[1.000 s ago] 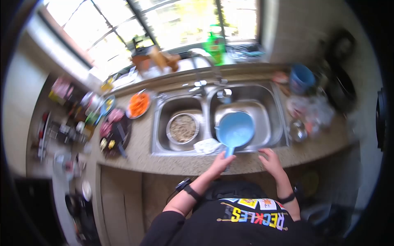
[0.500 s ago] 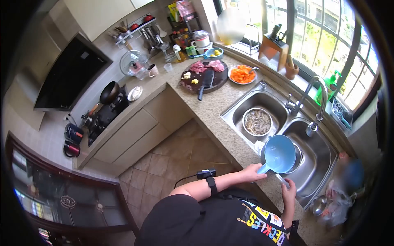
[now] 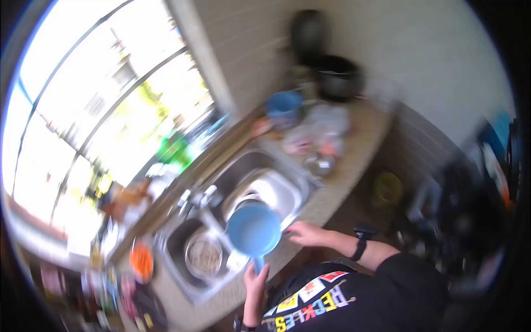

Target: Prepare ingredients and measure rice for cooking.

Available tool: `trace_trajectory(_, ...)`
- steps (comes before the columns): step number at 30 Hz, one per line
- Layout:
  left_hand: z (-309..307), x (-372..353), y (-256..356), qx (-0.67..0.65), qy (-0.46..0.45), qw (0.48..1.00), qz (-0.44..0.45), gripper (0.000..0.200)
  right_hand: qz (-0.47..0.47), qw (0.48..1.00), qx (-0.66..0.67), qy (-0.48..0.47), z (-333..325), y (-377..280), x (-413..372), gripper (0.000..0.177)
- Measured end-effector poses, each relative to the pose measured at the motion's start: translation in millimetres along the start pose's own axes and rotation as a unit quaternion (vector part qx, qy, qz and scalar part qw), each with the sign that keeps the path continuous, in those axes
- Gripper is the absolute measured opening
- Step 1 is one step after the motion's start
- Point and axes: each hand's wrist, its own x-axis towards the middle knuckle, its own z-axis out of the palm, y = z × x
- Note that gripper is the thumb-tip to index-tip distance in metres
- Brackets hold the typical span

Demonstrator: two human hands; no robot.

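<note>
A light-blue plastic water scoop (image 3: 253,229) is held over the divider of the double steel sink (image 3: 301,191). My left hand (image 3: 255,281) is closed around its handle. To the right of the scoop, my right hand (image 3: 306,233) is by the counter's front edge, fingers loosely stretched and holding nothing I can see. A round metal bowl (image 3: 203,255) with pale greyish strips sits in the left basin. Partly hidden behind the scoop, another metal bowl (image 3: 249,198) sits in the right basin. The picture is smeared by motion.
Behind the sink are the faucet (image 3: 207,195) and a green bottle (image 3: 174,150). Plastic bags (image 3: 326,124), a blue container (image 3: 285,105) and a dark pot (image 3: 337,77) stand on the counter beyond. Orange pieces on a plate (image 3: 141,261) are at the left.
The head view has swung to the right, bringing the far counter corner with the pot into sight. My left hand keeps its hold on the scoop. My right hand stays near the counter edge.
</note>
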Motion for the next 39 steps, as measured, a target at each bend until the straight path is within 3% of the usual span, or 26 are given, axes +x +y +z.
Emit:
trace_trajectory(2,3.9,9.0,22.8,-0.018,-0.072,0.997,-0.025,0.018,0.113,0.988,0.103,-0.018,-5.9,-4.4,-18.8,0.035)
trace_trajectory(4,14.7,13.8,37.7,-0.017,-0.126,0.989,-0.069,0.016,0.137,0.987,0.077,0.029,-12.5,-8.7,-48.1,0.034)
trace_trajectory(7,18.0,17.8,38.2,-0.039,-0.228,0.973,-0.024,0.016,0.161,0.973,0.001,0.163,17.6,-27.2,-99.1,0.03)
trace_trajectory(8,24.2,29.6,21.3,-0.031,-0.259,0.965,-0.005,0.015,0.174,0.967,0.034,0.184,22.3,-30.7,-114.5,0.03)
trace_trajectory(11,33.8,12.2,78.2,0.087,-0.36,0.929,-0.02,0.02,0.24,0.939,0.063,0.239,34.4,-55.5,-167.9,0.03)
trace_trajectory(12,56.6,35.2,28.6,0.023,-0.373,0.927,-0.008,0.014,0.251,0.934,0.05,0.251,35.9,-61.8,-185.8,0.029)
trace_trajectory(16,92.9,16.4,53.5,0.058,-0.462,0.882,0.067,0.012,0.317,0.895,0.043,0.31,38.4,-83.5,-238.4,0.028)
trace_trajectory(21,138.7,-39.6,55.8,0.066,-0.508,0.854,0.087,0.011,0.315,0.88,0.023,0.356,45.0,-89.0,-291.5,0.029)
trace_trajectory(24,166.0,-94.6,60.3,0.067,-0.531,0.843,0.048,0.012,0.316,0.881,-0.004,0.353,53.3,-77.3,-336.7,0.03)
trace_trajectory(28,217.4,-161.8,42.6,0.096,-0.538,0.835,0.054,0.013,0.304,0.869,-0.018,0.39,62.1,-58.2,-431.4,0.03)
trace_trajectory(31,266.6,-218.4,29.0,0.094,-0.559,0.823,0.039,0.014,0.352,0.854,0.011,0.382,58.7,-61.2,-522.6,0.032)
trace_trajectory(34,322.6,-271.8,24.0,0.096,-0.591,0.8,0.036,0.014,0.428,0.777,0.032,0.462,51.6,-61.4,-604.0,0.028)
trace_trajectory(39,403.5,-346.0,44.5,0.161,-0.672,0.722,0.038,0.014,0.415,0.706,0.05,0.572,12.3,-77.0,-723.7,0.027)
